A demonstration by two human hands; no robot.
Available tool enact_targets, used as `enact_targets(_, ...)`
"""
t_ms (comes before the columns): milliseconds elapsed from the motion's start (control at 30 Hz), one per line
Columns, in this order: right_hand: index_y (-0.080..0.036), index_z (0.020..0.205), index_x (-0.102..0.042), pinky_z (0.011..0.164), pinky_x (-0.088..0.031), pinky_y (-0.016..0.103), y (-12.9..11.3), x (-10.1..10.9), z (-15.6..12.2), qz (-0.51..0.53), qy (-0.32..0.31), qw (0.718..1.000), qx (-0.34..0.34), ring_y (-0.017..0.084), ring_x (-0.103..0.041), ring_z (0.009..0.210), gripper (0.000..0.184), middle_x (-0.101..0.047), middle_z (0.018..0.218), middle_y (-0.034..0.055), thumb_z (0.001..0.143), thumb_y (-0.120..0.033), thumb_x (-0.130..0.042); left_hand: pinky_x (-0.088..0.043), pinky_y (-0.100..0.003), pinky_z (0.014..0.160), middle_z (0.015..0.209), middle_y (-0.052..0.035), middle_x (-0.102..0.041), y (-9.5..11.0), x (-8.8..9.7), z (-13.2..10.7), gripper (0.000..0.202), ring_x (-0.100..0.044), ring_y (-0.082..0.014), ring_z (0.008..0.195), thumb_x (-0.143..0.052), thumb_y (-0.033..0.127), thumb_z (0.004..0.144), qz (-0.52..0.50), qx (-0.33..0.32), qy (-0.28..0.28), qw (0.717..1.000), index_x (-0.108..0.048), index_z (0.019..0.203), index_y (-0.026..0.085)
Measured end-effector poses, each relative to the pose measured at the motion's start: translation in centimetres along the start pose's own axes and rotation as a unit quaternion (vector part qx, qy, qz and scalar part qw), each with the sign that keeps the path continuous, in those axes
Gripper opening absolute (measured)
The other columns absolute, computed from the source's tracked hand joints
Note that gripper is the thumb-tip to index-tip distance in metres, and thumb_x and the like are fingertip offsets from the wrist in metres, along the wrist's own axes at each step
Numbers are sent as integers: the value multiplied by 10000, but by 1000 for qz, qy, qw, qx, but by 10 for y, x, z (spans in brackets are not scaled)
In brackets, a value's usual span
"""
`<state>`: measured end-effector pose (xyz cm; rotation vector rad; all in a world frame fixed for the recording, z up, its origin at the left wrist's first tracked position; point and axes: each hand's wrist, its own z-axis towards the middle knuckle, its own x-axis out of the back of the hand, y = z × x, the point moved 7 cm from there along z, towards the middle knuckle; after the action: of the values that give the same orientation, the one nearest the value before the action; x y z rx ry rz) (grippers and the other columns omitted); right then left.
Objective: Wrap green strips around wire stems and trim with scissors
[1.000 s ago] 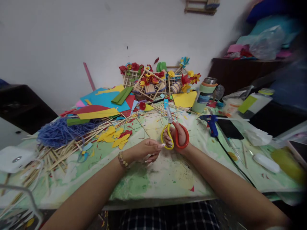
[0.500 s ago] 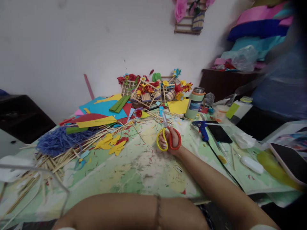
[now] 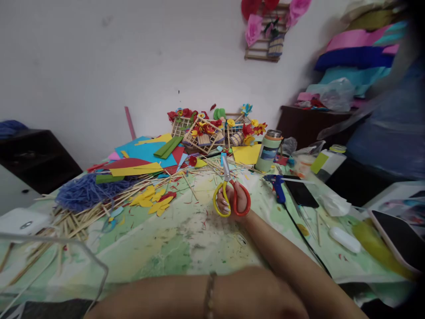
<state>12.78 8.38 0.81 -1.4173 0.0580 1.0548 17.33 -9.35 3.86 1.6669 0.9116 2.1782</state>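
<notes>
Right hand (image 3: pixel 241 200): fingers through the scissors (image 3: pixel 228 184) loops, blades together, nothing between them.
Left hand (image 3: pixel 255 294): low at frame edge; grip impossible to tell.
Scissors: over mid-counter (image 3: pixel 186 248), tips pointing away.
Done, seemingly: yellow petals (image 3: pixel 151 199) cut.
Left: paper sheets (image 3: pixel 146 150) whole.

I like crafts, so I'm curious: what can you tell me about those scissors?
The scissors have short, silvery metal blades, shut together, and two plastic-looking loop handles, one yellow and one red-orange. The tips point away from the person, toward the wall. The right hand grips them with fingers through the loops, low at the stained table. Nothing else touches them.
</notes>
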Motion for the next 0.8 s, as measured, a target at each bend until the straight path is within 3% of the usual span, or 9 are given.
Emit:
enact_targets(33, -204, 781, -485, 332, -319, 223, 0, 0, 0, -2, 3, 1000, 1, 98, -362, 326, 461, -444, 480, -42, 827, -634, -327, -495, -301, 732, 836, -59, -642, -14, 24, -6, 291, -614, -178, 823, -400, 372, 925, 16, 20, 42, 999, -629, 838, 215)
enact_targets(67, -206, 779, -482, 336, -319, 225, 0, 1, 1, -2, 7, 1000, 3, 100, -367, 330, 465, -443, 481, -40, 826, -639, -320, -484, -319, 739, 774, -61, -637, -32, 60, -15, 327, -604, -180, 775, -367, 359, 934, 62, 60, 159, 983, -615, 802, 191)
enact_targets(167, -206, 783, -482, 337, -326, 235, 2, 0, 1, -3, 1, 1000, 1, 107, -366, 318, 465, -435, 461, -42, 832, -634, -307, -444, -370, 828, 862, -94, -625, -81, 147, -61, 292, -564, -205, 863, -377, 360, 922, 164, 130, 439, 874, -589, 863, 167)
enact_targets(233, -199, 805, -486, 332, -332, 235, 3, -3, 0, -5, -17, 1000, -1, 107, -363, 311, 444, -441, 457, -42, 840, -610, -321, -426, -395, 888, 1000, -116, -606, -120, 169, -82, 309, -552, -220, 958, -440, 422, 890, 116, 166, 495, 845, -562, 996, 158)
enact_targets(333, -187, 847, -481, 328, -342, 229, 4, -10, -1, -6, -41, 999, 5, 105, -375, 322, 426, -460, 478, -41, 845, -591, -344, -478, -361, 815, 1063, -124, -618, -172, 150, -83, 475, -598, -214, 939, -433, 537, 861, -173, 185, 415, 874, -515, 1123, 149)
enact_targets(467, -187, 874, -483, 312, -344, 233, 12, -19, -2, -40, -65, 997, -31, 108, -390, 310, 441, -504, 486, -37, 821, -616, -396, -498, -290, 743, 1001, -77, -664, -181, 113, -76, 484, -618, -168, 821, -572, 550, 774, -386, 170, 361, 832, -572, 1064, 163)
enact_targets(567, -184, 894, -498, 336, -367, 245, 22, -13, -1, -110, -59, 988, -90, 115, -436, 315, 533, -564, 512, -12, 785, -695, -393, -488, -248, 592, 773, -30, -671, -178, 106, -76, 428, -593, -124, 603, -611, 519, 751, -433, 170, 378, 800, -599, 976, 155)
enact_targets(667, -172, 886, -525, 376, -408, 267, 30, 5, -1, -175, -32, 976, -126, 136, -511, 371, 658, -596, 560, 18, 694, -791, -412, -473, -262, 511, 485, 27, -554, -176, 104, -74, 393, -548, -131, 456, -579, 503, 778, -448, 163, 350, 806, -631, 934, 146)
enact_targets(800, -164, 931, -581, 510, -482, 301, 23, 26, -1, -233, -23, 968, -92, 159, -598, 553, 718, -661, 763, 79, 619, -805, -492, -504, -273, 608, 550, 4, -605, -180, 114, -82, 348, -598, -143, 563, -615, 461, 763, -414, 157, 399, 803, -662, 874, 134)
